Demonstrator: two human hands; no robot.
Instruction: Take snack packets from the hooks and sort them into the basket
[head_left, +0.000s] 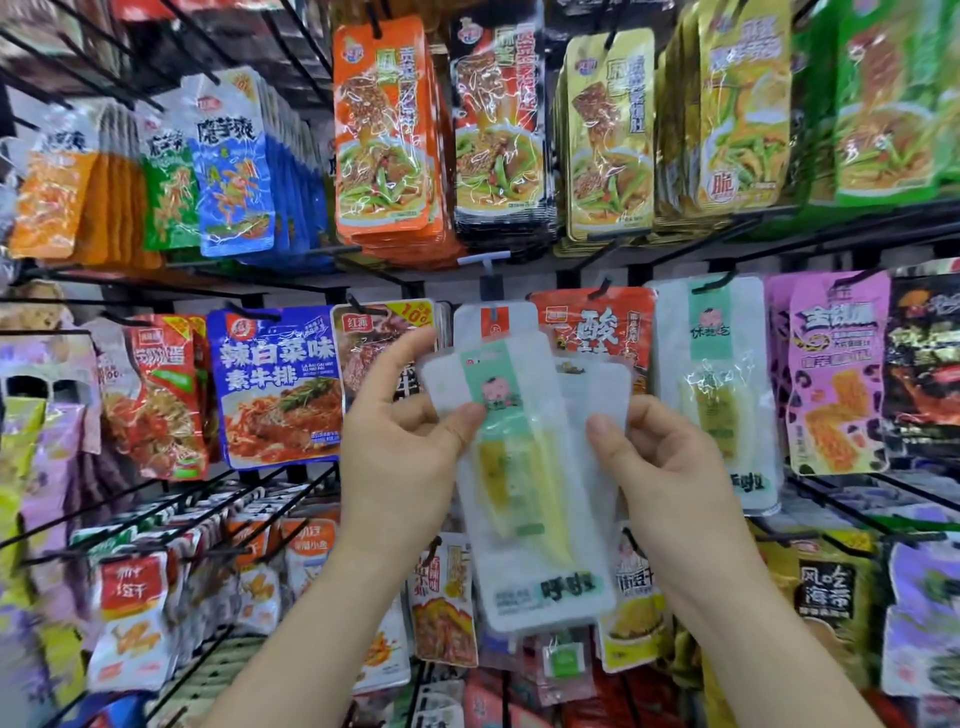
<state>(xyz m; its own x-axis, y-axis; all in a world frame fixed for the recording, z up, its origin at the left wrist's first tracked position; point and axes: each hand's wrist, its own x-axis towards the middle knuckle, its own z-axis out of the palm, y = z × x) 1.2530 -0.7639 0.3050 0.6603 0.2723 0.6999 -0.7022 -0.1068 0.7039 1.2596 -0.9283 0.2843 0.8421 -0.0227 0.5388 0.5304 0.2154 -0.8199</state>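
In front of the rack I hold a small stack of white snack packets (524, 493) with a mint-green label and a yellow strip inside. My left hand (400, 431) pinches the stack at its upper left, thumb on the green label. My right hand (660, 462) pinches the right edge, thumb on the front. Behind them another white packet (493, 322) hangs on a hook (491, 265). More of the same white packets (717, 395) hang just to the right. No basket is in view.
The rack is packed with hanging packets: blue (280, 384), red (597, 327), pink (836, 374), orange (384, 135), black (498, 130) and yellow (608, 140). Black wire hooks (197, 514) jut toward me at lower left, with more packets below.
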